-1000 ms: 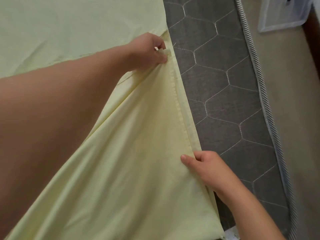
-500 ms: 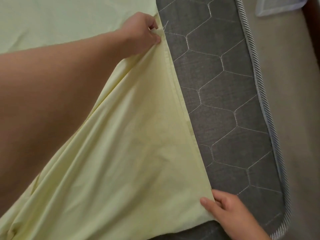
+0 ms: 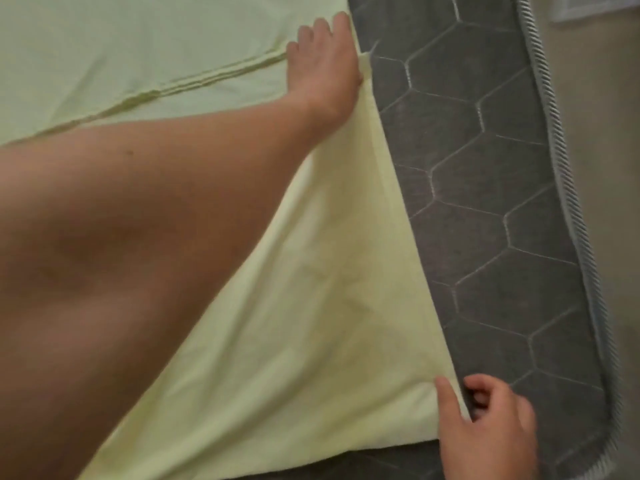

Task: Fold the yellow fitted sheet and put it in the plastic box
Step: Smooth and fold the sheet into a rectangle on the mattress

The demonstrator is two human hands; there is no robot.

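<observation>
Where the sheet (image 3: 311,306) ends, grey mattress (image 3: 502,168) shows.

Setting: bedroom in a home, as I read it from my remote feed.
Item 1: grey mattress (image 3: 502,202), quilted in hexagon stitching.
Item 2: striped piping (image 3: 561,140) along the mattress edge.
Item 3: yellow fitted sheet (image 3: 138,46) spread over the mattress.
Item 4: beige floor (image 3: 609,168) beside the bed.

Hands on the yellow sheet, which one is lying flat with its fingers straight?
The left hand, at the far corner, presses flat on the yellow sheet; the right hand pinches the near corner with curled fingers.
</observation>
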